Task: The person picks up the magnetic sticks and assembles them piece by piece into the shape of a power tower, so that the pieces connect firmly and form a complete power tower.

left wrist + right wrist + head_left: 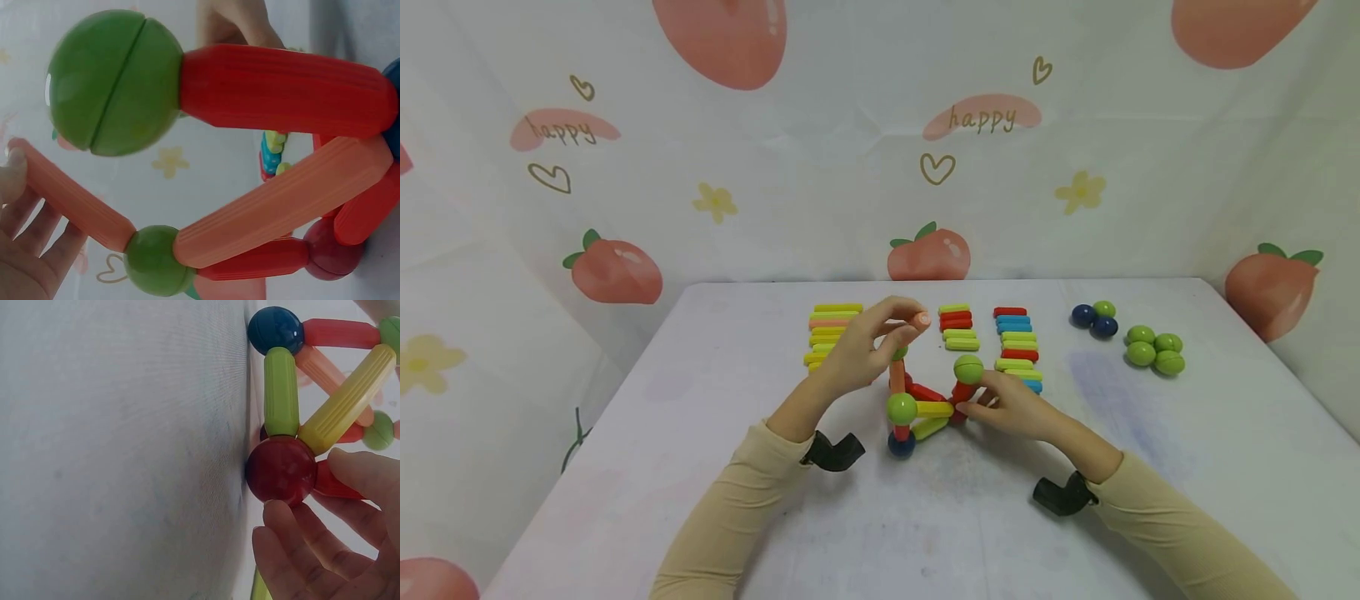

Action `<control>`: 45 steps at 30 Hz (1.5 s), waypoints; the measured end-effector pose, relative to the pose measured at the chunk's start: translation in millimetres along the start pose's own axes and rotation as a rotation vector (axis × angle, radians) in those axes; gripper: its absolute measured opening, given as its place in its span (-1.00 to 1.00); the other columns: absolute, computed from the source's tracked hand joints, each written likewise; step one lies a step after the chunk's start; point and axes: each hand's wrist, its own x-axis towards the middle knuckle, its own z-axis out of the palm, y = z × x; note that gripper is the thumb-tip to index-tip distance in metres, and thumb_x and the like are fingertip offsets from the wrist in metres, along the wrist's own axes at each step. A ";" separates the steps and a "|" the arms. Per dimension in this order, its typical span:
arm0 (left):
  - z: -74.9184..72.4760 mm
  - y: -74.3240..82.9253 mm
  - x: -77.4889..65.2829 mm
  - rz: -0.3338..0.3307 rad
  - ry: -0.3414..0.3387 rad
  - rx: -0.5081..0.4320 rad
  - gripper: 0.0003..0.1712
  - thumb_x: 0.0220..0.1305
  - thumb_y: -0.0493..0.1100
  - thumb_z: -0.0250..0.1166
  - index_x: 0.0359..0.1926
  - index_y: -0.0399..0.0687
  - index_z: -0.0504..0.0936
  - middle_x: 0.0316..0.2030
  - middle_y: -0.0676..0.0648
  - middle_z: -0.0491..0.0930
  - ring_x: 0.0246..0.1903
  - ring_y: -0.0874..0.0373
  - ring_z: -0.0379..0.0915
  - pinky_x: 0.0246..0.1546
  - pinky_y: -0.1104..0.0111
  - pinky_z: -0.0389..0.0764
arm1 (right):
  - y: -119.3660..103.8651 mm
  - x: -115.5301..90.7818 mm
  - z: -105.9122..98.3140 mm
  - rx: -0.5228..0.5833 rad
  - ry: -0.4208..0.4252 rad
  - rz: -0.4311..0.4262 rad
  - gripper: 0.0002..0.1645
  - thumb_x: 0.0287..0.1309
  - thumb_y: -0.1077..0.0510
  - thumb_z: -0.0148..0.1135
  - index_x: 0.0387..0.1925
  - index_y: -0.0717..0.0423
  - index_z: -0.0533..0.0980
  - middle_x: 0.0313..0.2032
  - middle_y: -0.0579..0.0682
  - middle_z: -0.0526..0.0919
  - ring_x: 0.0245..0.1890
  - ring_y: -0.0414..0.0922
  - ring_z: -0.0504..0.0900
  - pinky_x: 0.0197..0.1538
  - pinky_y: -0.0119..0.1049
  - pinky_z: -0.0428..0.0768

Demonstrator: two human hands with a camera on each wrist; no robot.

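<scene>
On the table stands a frame of rods and balls. My left hand [872, 348] is above its back left corner, its fingers at the free end of an orange rod [78, 203] that rises from a green ball [156, 259]. My right hand [1011, 406] holds an upright red rod [334, 481] at the frame's right corner, fingertips touching the dark red ball [281, 470] beneath. That rod has a green ball on top. A yellow rod [933, 409] slants from the dark red ball to the front green ball [902, 408]; below is a blue ball [902, 443].
Behind the frame lie rows of loose rods: yellow ones [837, 308] at left, red and green ones [957, 325] in the middle, mixed ones [1018, 355] at right. Green balls [1168, 362] and blue balls [1105, 327] sit farther right. A printed cloth hangs behind the table.
</scene>
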 end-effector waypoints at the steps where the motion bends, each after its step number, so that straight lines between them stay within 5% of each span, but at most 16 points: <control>1: 0.5 0.9 0.3 0.014 -0.014 0.013 -0.71 0.24 -0.33 0.17 -0.01 -0.27 0.43 -0.12 -0.20 0.55 -0.08 0.03 0.52 0.06 0.26 0.56 | 0.0 0.0 -0.1 0.000 0.000 0.000 -0.68 0.13 0.16 0.25 -0.09 0.22 0.49 -0.21 0.09 0.67 -0.33 -0.13 0.64 -0.25 -0.43 0.64; 19: 5.8 4.8 -1.3 0.159 -0.190 0.076 -0.73 0.16 -0.32 0.27 -0.09 -0.23 0.52 -0.23 -0.08 0.62 -0.25 0.22 0.53 -0.16 0.49 0.59 | 3.1 1.5 -0.2 0.016 0.001 -0.026 -0.74 0.12 0.17 0.25 -0.15 0.20 0.50 -0.23 0.09 0.69 -0.34 -0.13 0.65 -0.26 -0.49 0.61; 26: 8.4 -2.0 -9.2 0.067 -0.295 -0.024 -0.78 0.23 -0.32 0.20 -0.09 -0.21 0.49 -0.20 -0.11 0.60 -0.14 0.16 0.53 -0.11 0.47 0.60 | 2.7 0.4 0.7 0.009 0.004 -0.024 -0.73 0.12 0.16 0.26 -0.14 0.19 0.51 -0.23 0.08 0.69 -0.36 -0.16 0.64 -0.27 -0.51 0.60; 34: 6.7 -6.5 -10.6 0.041 -0.169 -0.042 -0.74 0.18 -0.38 0.23 -0.08 -0.25 0.48 -0.17 -0.16 0.59 -0.08 0.06 0.57 0.03 0.36 0.58 | -0.3 -0.4 -0.5 0.000 -0.006 -0.007 -0.73 0.13 0.16 0.25 -0.14 0.20 0.50 -0.23 0.08 0.68 -0.35 -0.15 0.63 -0.26 -0.48 0.61; 41: 6.3 -5.6 3.9 0.054 -0.120 0.203 -0.63 0.15 -0.23 0.31 0.01 -0.21 0.55 -0.16 -0.10 0.67 -0.14 0.15 0.57 -0.03 0.42 0.57 | 0.0 0.0 -1.3 0.011 -0.011 -0.011 -0.73 0.13 0.16 0.25 -0.15 0.21 0.51 -0.22 0.09 0.68 -0.34 -0.14 0.64 -0.26 -0.46 0.62; 45: 8.7 -10.4 11.3 0.036 -0.177 0.359 -0.75 0.13 -0.17 0.34 -0.15 -0.12 0.60 -0.25 -0.01 0.68 -0.23 0.19 0.51 -0.21 0.48 0.51 | 0.5 0.3 -0.5 0.009 -0.011 -0.013 -0.73 0.14 0.16 0.25 -0.14 0.21 0.50 -0.22 0.09 0.68 -0.34 -0.13 0.65 -0.25 -0.43 0.64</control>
